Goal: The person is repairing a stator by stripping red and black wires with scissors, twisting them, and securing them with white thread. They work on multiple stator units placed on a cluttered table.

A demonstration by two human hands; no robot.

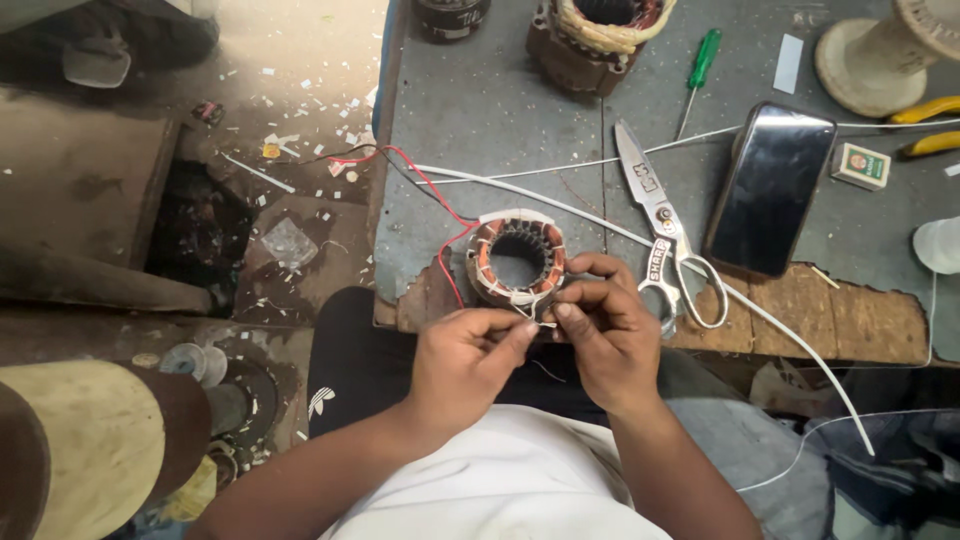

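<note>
Pinching thin white thread: left hand point(462, 362), right hand point(602, 340) | ring-shaped copper-wound stator point(517, 259)

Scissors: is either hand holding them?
No. The scissors lie on the workbench, while the left hand and right hand pinch thin wire at the stator.

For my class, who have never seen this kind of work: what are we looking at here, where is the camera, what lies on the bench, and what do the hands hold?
The one picture comes from a camera worn on the person's head, looking down. The left hand and right hand meet and pinch thin white thread at the near side of a round motor winding, a metal ring packed with copper wire, with red wires leading off. On the grey bench lie scissors, a dark phone, a green screwdriver, white tubing and a second winding.
</note>
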